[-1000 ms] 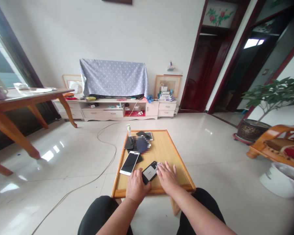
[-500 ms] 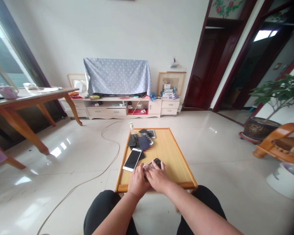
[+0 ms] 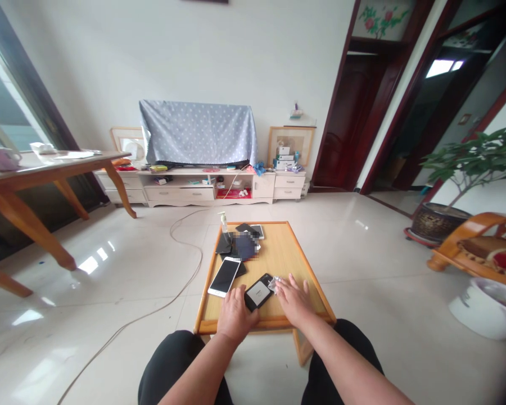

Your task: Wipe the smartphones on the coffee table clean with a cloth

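Observation:
A black phone with a large pale label on its upper face lies tilted on the small wooden table. My left hand grips its near left edge, thumb along the bottom and fingers at the side. At its right edge, a crumpled greyish-white wipe sits under the fingertips of my right hand, which is pressed on it with the fingers slightly apart. Left of the phone lies a larger white phone with a dark screen, partly on a black flat item.
A clear pump bottle, black flat items and a dark blue, partly blurred object crowd the table's far left. Beyond the floor stands a white TV cabinet. A cable runs along the floor to the left.
My right hand has moved right with the wipe, uncovering the labelled face of the black phone. My left hand stays at the phone's left side. The view has shifted slightly.

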